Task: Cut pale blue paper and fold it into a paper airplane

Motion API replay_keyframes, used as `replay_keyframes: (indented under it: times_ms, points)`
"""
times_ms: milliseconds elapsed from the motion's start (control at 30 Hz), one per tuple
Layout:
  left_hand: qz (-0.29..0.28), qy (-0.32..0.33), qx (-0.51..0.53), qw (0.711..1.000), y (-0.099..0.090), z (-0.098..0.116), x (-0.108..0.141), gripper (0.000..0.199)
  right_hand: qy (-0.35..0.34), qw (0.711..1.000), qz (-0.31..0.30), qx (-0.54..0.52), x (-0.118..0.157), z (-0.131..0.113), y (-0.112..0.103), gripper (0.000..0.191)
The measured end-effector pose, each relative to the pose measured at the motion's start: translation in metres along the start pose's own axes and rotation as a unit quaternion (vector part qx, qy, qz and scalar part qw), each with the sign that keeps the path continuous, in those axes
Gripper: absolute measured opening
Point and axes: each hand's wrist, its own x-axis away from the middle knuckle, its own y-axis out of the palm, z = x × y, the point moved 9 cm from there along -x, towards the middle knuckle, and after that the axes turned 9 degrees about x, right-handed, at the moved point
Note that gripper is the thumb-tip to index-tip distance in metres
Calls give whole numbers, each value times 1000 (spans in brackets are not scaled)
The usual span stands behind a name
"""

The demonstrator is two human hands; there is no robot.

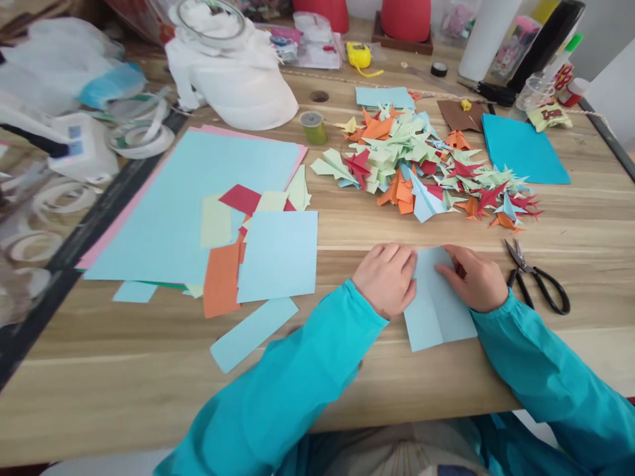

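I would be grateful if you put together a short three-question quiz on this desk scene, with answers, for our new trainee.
1. Multiple choice: what colour is the sheet that the left hand and the right hand are touching?
a) red
b) light blue
c) orange

2. True or false: the scissors lie nearer the right hand than the left hand.

3. Fill the gap: beyond the sheet lies a many-coloured pile of folded ____.

Key: 1. b; 2. true; 3. paper.
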Motion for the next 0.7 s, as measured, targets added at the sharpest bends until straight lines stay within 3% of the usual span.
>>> replay_keyframes:
  times_ms: [233, 700]
  points:
    - [-11, 1, -4, 1000, 4, 0, -3, 45, -105, 992, 44, 45, 3, -21, -7, 27]
    - [-29, -14, -21, 999, 7, 0, -4, 46, -166, 984, 66, 24, 12, -27, -8, 33]
